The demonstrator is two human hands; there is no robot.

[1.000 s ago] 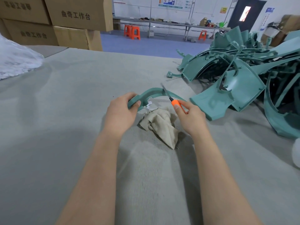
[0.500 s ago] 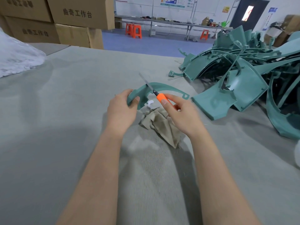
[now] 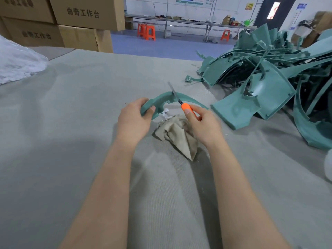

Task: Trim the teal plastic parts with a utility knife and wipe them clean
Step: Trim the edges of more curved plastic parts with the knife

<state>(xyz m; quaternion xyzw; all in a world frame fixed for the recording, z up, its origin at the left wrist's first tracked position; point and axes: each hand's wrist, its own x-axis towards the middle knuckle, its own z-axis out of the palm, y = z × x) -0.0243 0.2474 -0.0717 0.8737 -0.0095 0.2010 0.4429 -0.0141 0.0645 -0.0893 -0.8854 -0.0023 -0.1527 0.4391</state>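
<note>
My left hand [image 3: 133, 121] grips the left end of a curved teal plastic part [image 3: 162, 100], held just above the grey table [image 3: 71, 108]. My right hand [image 3: 203, 126] holds an orange utility knife [image 3: 186, 107]; its long blade lies across the top of the part's arch and points up and away. A crumpled beige cloth [image 3: 177, 134] lies on the table under both hands. A small white scrap shows just below the part.
A big heap of teal plastic parts [image 3: 269, 83] fills the table's right side. Clear plastic wrap [image 3: 18, 63] lies at the far left. Cardboard boxes [image 3: 80, 20] stand behind the table's far left edge. A white object [image 3: 328, 164] sits at the right edge.
The knife slid left along the part's arch, then back a little toward the middle. My left hand kept its grip on the part.
</note>
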